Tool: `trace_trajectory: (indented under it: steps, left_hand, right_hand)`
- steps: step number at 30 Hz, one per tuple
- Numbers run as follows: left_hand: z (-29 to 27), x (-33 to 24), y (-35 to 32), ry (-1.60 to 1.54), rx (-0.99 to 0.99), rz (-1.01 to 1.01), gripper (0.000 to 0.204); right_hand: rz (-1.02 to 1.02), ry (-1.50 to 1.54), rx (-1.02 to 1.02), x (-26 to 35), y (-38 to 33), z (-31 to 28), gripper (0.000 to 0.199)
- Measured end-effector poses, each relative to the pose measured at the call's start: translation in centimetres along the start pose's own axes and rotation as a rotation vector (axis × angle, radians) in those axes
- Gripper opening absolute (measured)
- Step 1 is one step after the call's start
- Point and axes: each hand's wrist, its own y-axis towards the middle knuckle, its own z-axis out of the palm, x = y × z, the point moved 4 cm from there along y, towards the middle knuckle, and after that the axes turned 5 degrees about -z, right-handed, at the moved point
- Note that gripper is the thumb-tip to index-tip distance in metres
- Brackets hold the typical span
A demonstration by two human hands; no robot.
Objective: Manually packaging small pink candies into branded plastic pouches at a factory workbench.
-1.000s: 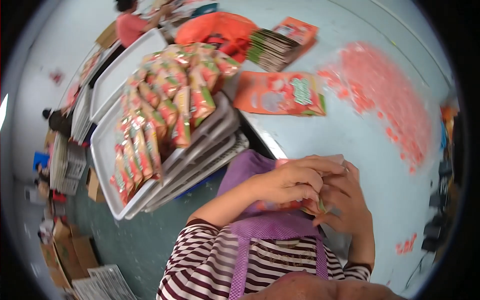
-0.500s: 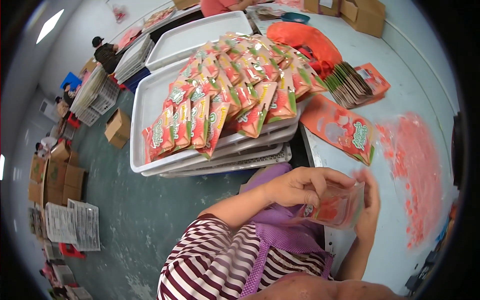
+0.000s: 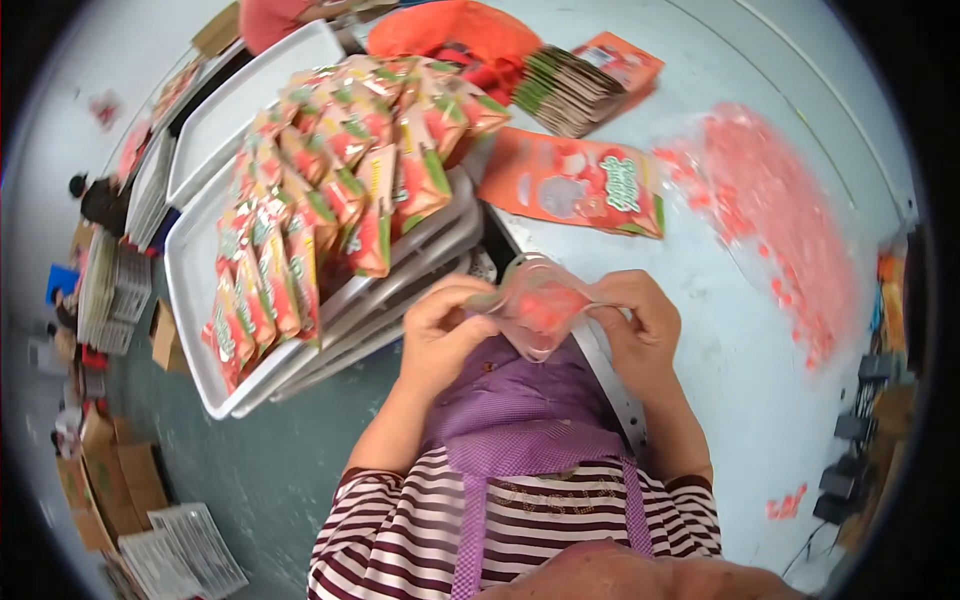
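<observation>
Both hands, the left hand (image 3: 445, 335) and the right hand (image 3: 640, 325), pinch the small clear plastic bag of pink bits (image 3: 540, 305) stretched sideways between them, above the near edge of the pale bench (image 3: 720, 330).

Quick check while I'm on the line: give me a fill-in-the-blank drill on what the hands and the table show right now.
1. The small clear pouch with red contents is held by ____ hands, the left hand and the right hand.
2. The filled packets lie in rows on a stack of ____ trays.
3. The loose pile of pink pieces lies on the table to the person's ____.
4. The apron below the hands is ____.

Missing words: both; white; right; purple
</observation>
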Motion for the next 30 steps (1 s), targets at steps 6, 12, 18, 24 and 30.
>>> trace_trajectory:
  steps: [6, 12, 18, 24, 30]
  left_hand:
    - [-0.4, -0.4, 0.2, 0.289, -0.154, 0.146, 0.010]
    - [0.3, -0.4, 0.1, -0.035, -0.061, -0.039, 0.013]
    - [0.0, -1.0, 0.6, 0.252, -0.011, 0.127, 0.012]
    - [-0.6, -2.7, 0.3, 0.313, -0.124, 0.200, 0.007]
    - [1.0, -3.7, -0.7, 0.527, 0.071, 0.434, 0.019]
  right_hand:
    - [0.146, 0.178, -0.056, -1.2, -1.6, -0.4, 0.005]
    - [0.266, 0.418, -0.098, -2.0, -1.9, -0.8, 0.004]
    - [0.198, 0.318, -0.058, -1.4, -1.5, -0.8, 0.007]
    - [0.255, 0.338, 0.044, -0.6, -0.3, -0.5, 0.014]
    - [0.046, -0.024, 0.195, 0.3, 0.0, -0.8, 0.018]
